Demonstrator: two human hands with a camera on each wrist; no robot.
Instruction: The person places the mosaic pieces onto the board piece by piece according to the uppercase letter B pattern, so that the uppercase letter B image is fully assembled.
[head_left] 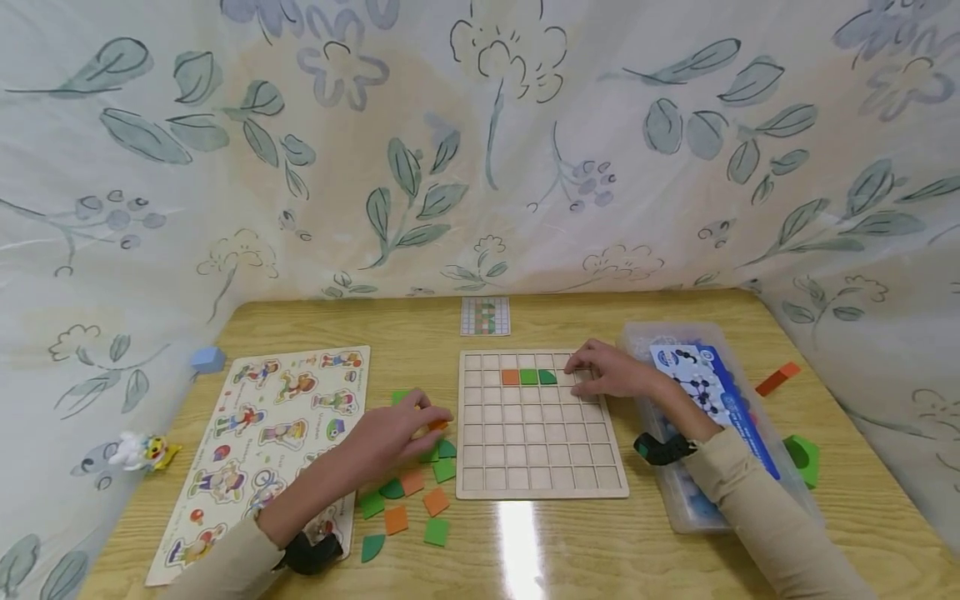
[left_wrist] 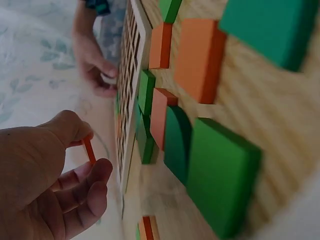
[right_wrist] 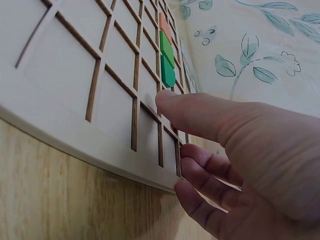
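Orange tile point(head_left: 437, 425), small and square, sits pinched between the thumb and fingers of the left hand point(head_left: 390, 440), just above the loose heap of orange and green tiles point(head_left: 408, 500) on the bench point(head_left: 570, 558), left of the grid board; the left wrist view shows the same tile point(left_wrist: 88, 149) held edge-on between thumb and forefinger. Beside it to the right lies the wooden grid board point(head_left: 536, 467), flat on the bench, with three tiles seated in its second row: one orange point(head_left: 510, 377), then a green square point(head_left: 528, 377), then a green piece with a rounded corner point(head_left: 547, 377). The right hand point(head_left: 611, 372) rests on the board's upper right part, fingers loosely bent and grasping nothing, the thumb tip pressed to a grid cell point(right_wrist: 162, 97) just past the green tiles. Behind the board a small pattern card point(head_left: 485, 316) lies near the curtain. A clear plastic box point(head_left: 678, 508) with a blue-and-white leaflet stands at the board's right edge under the right forearm, and beyond it lie an orange block point(head_left: 777, 379) and a green block point(head_left: 802, 458). Far to the left lie a picture peg puzzle point(head_left: 270, 442), a blue cube point(head_left: 207, 359) and a small toy figure point(head_left: 142, 452).
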